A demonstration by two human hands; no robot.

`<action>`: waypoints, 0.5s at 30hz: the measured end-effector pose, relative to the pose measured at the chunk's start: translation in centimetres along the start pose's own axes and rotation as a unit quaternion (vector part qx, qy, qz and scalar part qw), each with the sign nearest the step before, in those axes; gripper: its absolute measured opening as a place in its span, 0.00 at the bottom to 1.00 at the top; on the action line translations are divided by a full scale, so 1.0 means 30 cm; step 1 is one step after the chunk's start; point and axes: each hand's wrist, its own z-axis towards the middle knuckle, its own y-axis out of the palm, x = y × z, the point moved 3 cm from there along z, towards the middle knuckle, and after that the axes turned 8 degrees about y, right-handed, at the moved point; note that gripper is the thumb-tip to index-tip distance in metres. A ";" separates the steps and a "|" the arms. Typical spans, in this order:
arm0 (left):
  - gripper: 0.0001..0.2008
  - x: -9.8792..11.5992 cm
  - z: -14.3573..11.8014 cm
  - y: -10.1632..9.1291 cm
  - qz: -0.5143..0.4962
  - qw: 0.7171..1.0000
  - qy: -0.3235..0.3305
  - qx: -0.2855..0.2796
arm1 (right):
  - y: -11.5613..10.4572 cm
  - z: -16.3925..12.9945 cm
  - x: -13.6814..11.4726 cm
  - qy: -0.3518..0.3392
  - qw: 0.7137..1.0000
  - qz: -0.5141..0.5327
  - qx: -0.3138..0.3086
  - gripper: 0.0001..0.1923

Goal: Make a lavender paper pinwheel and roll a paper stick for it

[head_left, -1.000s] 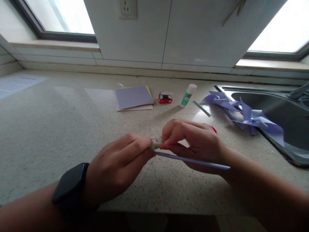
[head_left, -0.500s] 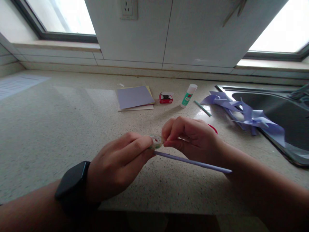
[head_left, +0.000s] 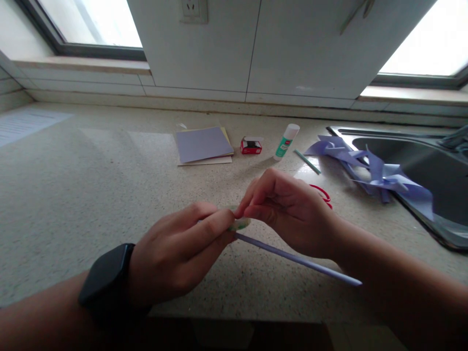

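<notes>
My left hand [head_left: 190,243], with a black watch on its wrist, is closed around one end of a thin rolled purple paper stick [head_left: 296,259] that slants down to the right. The same fingers grip a small roll of clear tape [head_left: 239,224] with green on it, partly hidden by both hands. My right hand [head_left: 281,209] pinches at the top of the roll, its fingertips touching the left ones; whether a strip of tape is between them cannot be made out. Red-handled scissors [head_left: 321,192] lie partly hidden behind my right hand.
Behind the hands lie a stack of coloured paper [head_left: 204,145], a small red box [head_left: 251,146], an upright glue stick [head_left: 286,142] and a thin green stick [head_left: 307,162]. Purple folded pinwheel-like paper [head_left: 387,175] overlaps the rim of the sink [head_left: 453,239]. A printed sheet [head_left: 29,124] lies far left.
My right hand has moved left and over the tape roll, closer to my left fingers. The purple stick's free end has tilted lower. More of the red scissors shows.
</notes>
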 end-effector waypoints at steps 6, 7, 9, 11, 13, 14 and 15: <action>0.15 -0.001 0.008 0.004 -0.013 1.000 -0.015 0.006 | 0.004 -0.005 0.005 0.012 1.000 -0.016 0.018 0.09; 0.15 0.001 0.010 0.003 -0.011 1.000 -0.013 0.006 | 0.003 -0.007 0.005 0.017 0.999 -0.023 0.023 0.08; 0.15 0.003 0.014 0.003 -0.012 1.000 -0.016 0.009 | 0.003 -0.009 0.005 0.022 0.999 -0.036 0.032 0.09; 0.15 0.002 0.014 0.004 -0.019 0.999 -0.027 0.013 | 0.003 -0.009 0.005 0.022 0.998 -0.045 0.034 0.09; 0.14 -0.002 0.012 0.006 -0.025 0.999 -0.041 0.016 | 0.004 -0.006 0.003 0.015 0.998 -0.047 0.030 0.08; 0.13 -0.004 0.010 0.008 -0.025 0.999 -0.045 0.017 | 0.005 -0.005 -0.001 0.005 0.999 -0.046 0.027 0.08; 0.12 -0.005 0.009 0.010 -0.023 0.998 -0.047 0.015 | 0.006 -0.003 -0.005 -0.010 0.999 -0.044 0.025 0.08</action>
